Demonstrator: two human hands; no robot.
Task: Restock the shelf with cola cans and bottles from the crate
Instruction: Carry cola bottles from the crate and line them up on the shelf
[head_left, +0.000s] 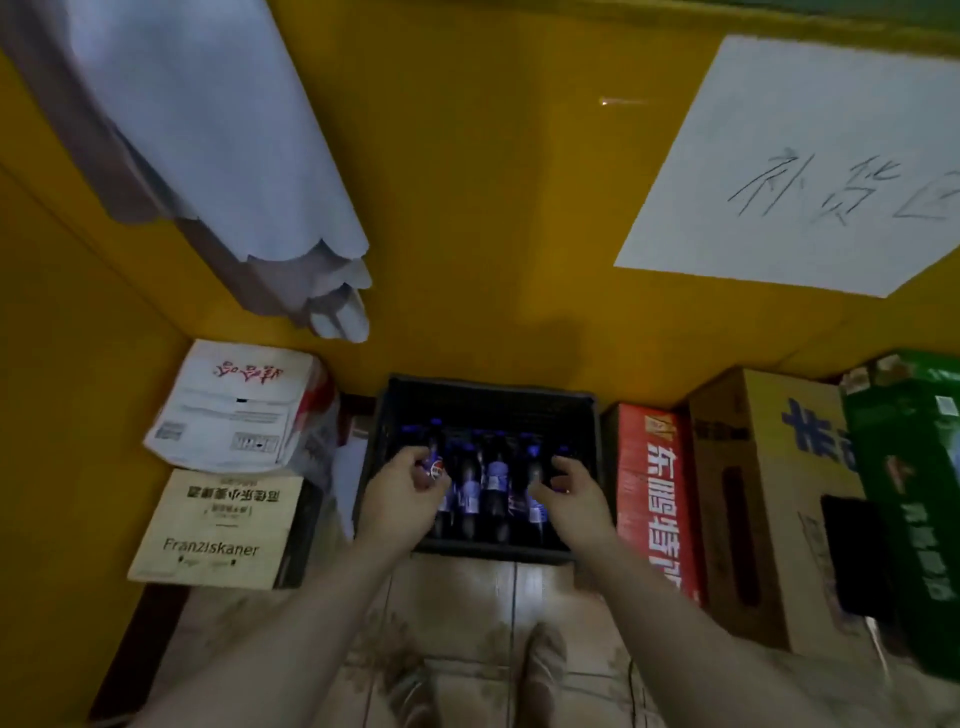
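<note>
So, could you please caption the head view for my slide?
Left hand and right hand grip bottles in the crate.

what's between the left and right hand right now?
Head view: cola bottles packed side by side in the black crate fill the gap between the left hand and the right hand.

Your left hand (410, 486) grips a blue-labelled cola bottle (435, 467) at the left of a black crate (488, 400) of bottles on the floor. Your right hand (569, 486) curls round a right-side bottle (535, 512). A red carton (649, 493) stands just right of the crate.
</note>
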